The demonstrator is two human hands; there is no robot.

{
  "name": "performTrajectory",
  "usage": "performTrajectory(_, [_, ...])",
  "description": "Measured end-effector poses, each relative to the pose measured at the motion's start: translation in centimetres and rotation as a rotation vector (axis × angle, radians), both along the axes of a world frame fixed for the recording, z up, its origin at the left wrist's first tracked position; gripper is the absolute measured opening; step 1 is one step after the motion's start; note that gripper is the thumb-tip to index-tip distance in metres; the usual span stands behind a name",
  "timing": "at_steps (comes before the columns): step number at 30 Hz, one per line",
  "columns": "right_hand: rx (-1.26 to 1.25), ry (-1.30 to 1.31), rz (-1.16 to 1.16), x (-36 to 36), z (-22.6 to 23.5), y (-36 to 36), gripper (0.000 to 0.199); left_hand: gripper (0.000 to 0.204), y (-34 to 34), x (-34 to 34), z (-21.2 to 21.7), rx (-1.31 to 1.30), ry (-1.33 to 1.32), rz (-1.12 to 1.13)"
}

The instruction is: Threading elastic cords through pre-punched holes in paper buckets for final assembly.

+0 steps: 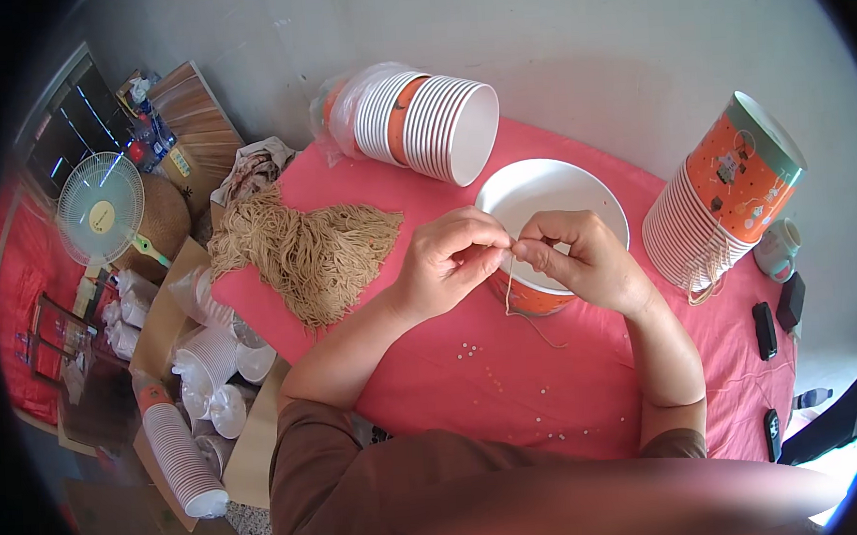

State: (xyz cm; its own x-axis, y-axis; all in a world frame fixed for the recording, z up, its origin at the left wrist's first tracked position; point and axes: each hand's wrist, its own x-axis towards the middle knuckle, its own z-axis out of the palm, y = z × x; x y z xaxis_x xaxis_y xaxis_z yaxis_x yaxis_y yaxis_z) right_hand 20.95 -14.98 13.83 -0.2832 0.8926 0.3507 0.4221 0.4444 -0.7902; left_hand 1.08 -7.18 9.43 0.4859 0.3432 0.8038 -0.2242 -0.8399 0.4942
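Observation:
My left hand (454,256) and my right hand (583,255) meet at the fingertips over the near rim of a paper bucket (550,186). Both pinch a thin tan string (508,292), whose loose end hangs down past the bucket's orange side and curls onto the cloth. White inside, the bucket stands upright on the pink-red tablecloth (425,384). To the left lies a thick bundle of the same tan strings (312,254). On the right rises a tall stack of nested orange and green buckets (725,194), with string loops hanging at its lower side.
Another bucket stack (426,122) lies sideways at the back, partly in clear plastic. Small white dots (467,350) are scattered before me. A mug (778,249) and dark objects (765,331) line the right edge. Left of the table are a carton (262,421) of cups and a fan (101,212).

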Motion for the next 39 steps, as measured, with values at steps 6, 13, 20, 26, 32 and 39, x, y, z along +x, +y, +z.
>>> performTrajectory(6, [-0.043,0.006,0.061,0.4,-0.1,0.1,0.024,0.016,0.1,-0.1,-0.4,-0.179,-0.009,-0.139])
performTrajectory(13, [0.060,-0.093,0.008,0.0,-0.1,0.1,0.023,0.009,-0.3,-0.5,-0.4,-0.372,0.065,-0.189])
performTrajectory(20, [0.174,-0.002,-0.064,-0.7,-0.5,-0.1,0.017,0.007,-1.3,-0.6,0.6,-0.482,0.120,-0.062])
performTrajectory(26, [0.551,-0.230,-0.130,-2.0,0.0,-1.1,0.023,0.004,-1.7,-0.3,0.5,-0.630,0.073,-0.015])
performTrajectory(32, [0.666,-0.293,-0.119,-2.0,-0.2,-1.0,0.021,0.005,-1.8,-0.2,0.8,-0.659,0.043,-0.046])
performTrajectory(39, [0.685,-0.344,-0.150,-2.1,-0.3,-0.9,0.023,0.006,-1.7,-0.4,0.6,-0.659,0.045,-0.060])
